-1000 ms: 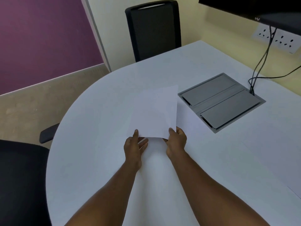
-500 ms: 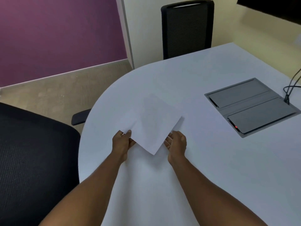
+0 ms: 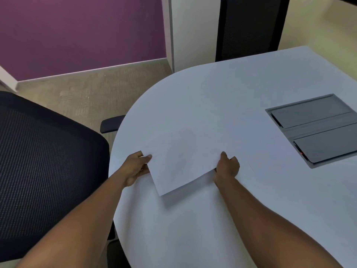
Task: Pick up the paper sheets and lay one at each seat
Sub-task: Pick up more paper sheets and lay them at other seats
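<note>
Paper sheet (image 3: pixel 183 161): pinched by left hand (image 3: pixel 135 167) and right hand (image 3: pixel 227 167), just above white table (image 3: pixel 222 97) beside black chair (image 3: pixel 38 161); advice: lower flat, square to edge, release together.

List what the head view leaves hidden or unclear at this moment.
- Paper sheet: white on the white table, so its far edge is faint and the count of sheets unclear.
- Far chair: top cut off by the frame, seat behind the table.
- Floor box: right end cut off by the frame.
- Left hand, right hand: fingers under the paper are hidden.
</note>
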`<state>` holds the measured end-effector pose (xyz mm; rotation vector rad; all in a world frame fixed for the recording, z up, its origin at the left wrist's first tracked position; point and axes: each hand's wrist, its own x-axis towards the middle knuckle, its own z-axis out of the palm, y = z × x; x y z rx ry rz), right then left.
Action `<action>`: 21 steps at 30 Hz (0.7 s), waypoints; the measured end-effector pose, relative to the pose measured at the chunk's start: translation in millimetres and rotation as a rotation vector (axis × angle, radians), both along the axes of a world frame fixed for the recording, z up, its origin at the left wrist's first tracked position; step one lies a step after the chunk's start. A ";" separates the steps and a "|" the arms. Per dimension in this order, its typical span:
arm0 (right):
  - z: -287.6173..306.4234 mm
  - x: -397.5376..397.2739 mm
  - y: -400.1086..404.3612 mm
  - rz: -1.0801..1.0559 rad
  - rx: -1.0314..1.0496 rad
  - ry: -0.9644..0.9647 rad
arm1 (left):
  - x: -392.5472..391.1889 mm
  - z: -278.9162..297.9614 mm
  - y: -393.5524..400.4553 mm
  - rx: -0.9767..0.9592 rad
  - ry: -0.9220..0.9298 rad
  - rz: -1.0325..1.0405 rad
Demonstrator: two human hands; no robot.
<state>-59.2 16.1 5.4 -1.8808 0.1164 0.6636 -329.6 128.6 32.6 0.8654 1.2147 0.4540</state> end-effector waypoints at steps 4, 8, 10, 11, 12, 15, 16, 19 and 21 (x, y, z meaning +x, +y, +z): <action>-5.5 -12.1 -8.9 -0.039 0.070 0.069 | -1.8 -7.4 12.4 0.106 0.169 0.114; -10.6 -21.7 -14.4 0.037 0.026 0.043 | -5.6 -16.8 22.9 0.208 0.319 0.229; -9.4 -27.4 -17.8 0.065 0.020 0.020 | -7.1 -22.0 25.2 0.242 0.374 0.247; -9.8 -29.3 -19.4 0.076 0.014 0.007 | -7.5 -24.6 25.4 0.256 0.408 0.248; -10.2 -30.6 -20.9 0.089 0.006 -0.005 | -7.7 -27.0 24.9 0.269 0.449 0.244; -9.4 -32.9 -25.6 0.148 -0.043 -0.032 | -7.0 -31.1 20.6 0.306 0.605 0.203; -9.6 -32.9 -27.0 0.174 -0.061 -0.049 | -6.4 -31.9 19.2 0.317 0.644 0.195; -9.4 -32.6 -31.6 0.241 -0.078 -0.115 | -4.9 -33.5 17.2 0.347 0.718 0.169; -9.7 -32.1 -34.3 0.289 -0.100 -0.175 | -4.1 -33.2 16.3 0.356 0.757 0.143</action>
